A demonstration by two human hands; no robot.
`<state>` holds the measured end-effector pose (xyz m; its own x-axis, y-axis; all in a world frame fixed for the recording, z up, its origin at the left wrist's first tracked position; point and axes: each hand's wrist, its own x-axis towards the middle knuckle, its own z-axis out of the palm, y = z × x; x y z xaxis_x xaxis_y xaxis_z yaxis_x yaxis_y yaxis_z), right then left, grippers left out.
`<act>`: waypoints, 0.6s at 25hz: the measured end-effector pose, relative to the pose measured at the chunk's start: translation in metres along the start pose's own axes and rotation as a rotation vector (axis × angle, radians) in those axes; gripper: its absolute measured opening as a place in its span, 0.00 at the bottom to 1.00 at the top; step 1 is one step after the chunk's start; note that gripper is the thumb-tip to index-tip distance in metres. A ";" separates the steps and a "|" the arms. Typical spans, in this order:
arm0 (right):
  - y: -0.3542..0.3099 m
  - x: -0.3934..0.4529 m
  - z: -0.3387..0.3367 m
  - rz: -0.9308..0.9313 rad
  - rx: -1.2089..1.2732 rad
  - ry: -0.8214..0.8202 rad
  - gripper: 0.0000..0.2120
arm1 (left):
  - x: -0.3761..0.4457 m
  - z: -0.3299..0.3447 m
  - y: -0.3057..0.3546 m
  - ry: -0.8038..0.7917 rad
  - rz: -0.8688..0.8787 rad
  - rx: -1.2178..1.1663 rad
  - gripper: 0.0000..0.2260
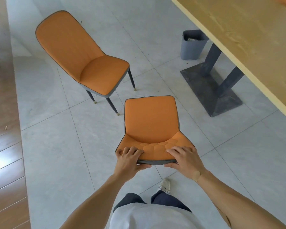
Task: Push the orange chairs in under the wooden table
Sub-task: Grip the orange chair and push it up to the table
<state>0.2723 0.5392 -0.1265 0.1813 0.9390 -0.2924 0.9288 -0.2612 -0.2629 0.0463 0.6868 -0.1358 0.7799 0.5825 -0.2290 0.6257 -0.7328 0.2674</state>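
near orange padded chair with grey piping at centre, seen from behind and above, its seat pointing toward 12 o'clock. left hand clamped on the left corner of the backrest's top edge, fingers draped over the orange front, thumb pressed under the grey rim. right hand gripping the right corner the same way, fingers over the quilted front, thumb beneath; a tan plaster on the wrist. both arms stretched forward from 6 o'clock.

second orange padded chair with dark tapered legs and brass tips at 10 o'clock, standing upright on the pale grey tiled floor, turned at an angle with its seat facing roughly 4 o'clock, close to the near chair but not touching it, untouched by either hand.

light wooden bench with a pale yellow edge at 2 o'clock, running diagonally out of frame; dark grey metal pedestal with a flat rectangular base beneath it. both chairs well clear of the bench, neither seat under the top. blue-grey plastic bin at 1 o'clock, just beside the pedestal, partly tucked below the bench edge.

brown wood-plank flooring along 9 o'clock. dark trousers, pale shirt and one light shoe at 6 o'clock.
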 end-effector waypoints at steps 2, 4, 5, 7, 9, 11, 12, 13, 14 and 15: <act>0.011 0.010 -0.006 0.019 0.013 0.007 0.31 | 0.020 -0.003 0.002 0.022 0.022 -0.008 0.33; 0.019 0.022 -0.012 0.039 0.023 0.015 0.31 | 0.041 -0.007 0.000 0.058 0.045 -0.002 0.31; 0.021 0.028 -0.015 0.050 0.021 0.021 0.31 | 0.050 -0.009 -0.002 0.074 0.062 0.004 0.31; 0.025 0.039 -0.017 0.074 0.026 0.059 0.31 | 0.069 -0.011 -0.009 0.083 0.102 0.012 0.30; 0.026 0.054 -0.021 0.100 0.034 0.094 0.32 | 0.092 -0.019 -0.019 0.066 0.139 0.026 0.29; 0.023 0.072 -0.027 0.145 0.025 0.104 0.33 | 0.119 -0.030 -0.034 0.040 0.181 0.030 0.29; 0.021 0.081 -0.029 0.178 0.025 0.107 0.34 | 0.133 -0.036 -0.042 0.018 0.205 0.035 0.30; 0.018 0.091 -0.031 0.221 0.031 0.107 0.34 | 0.149 -0.042 -0.051 -0.014 0.233 0.044 0.31; 0.015 0.101 -0.033 0.261 0.040 0.102 0.35 | 0.165 -0.048 -0.059 -0.043 0.264 0.054 0.31; 0.012 0.109 -0.034 0.299 0.045 0.093 0.35 | 0.180 -0.054 -0.065 -0.069 0.296 0.066 0.32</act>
<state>0.3144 0.6457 -0.1307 0.4750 0.8350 -0.2776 0.8151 -0.5364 -0.2188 0.1461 0.8583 -0.1441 0.9240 0.3169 -0.2140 0.3678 -0.8895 0.2710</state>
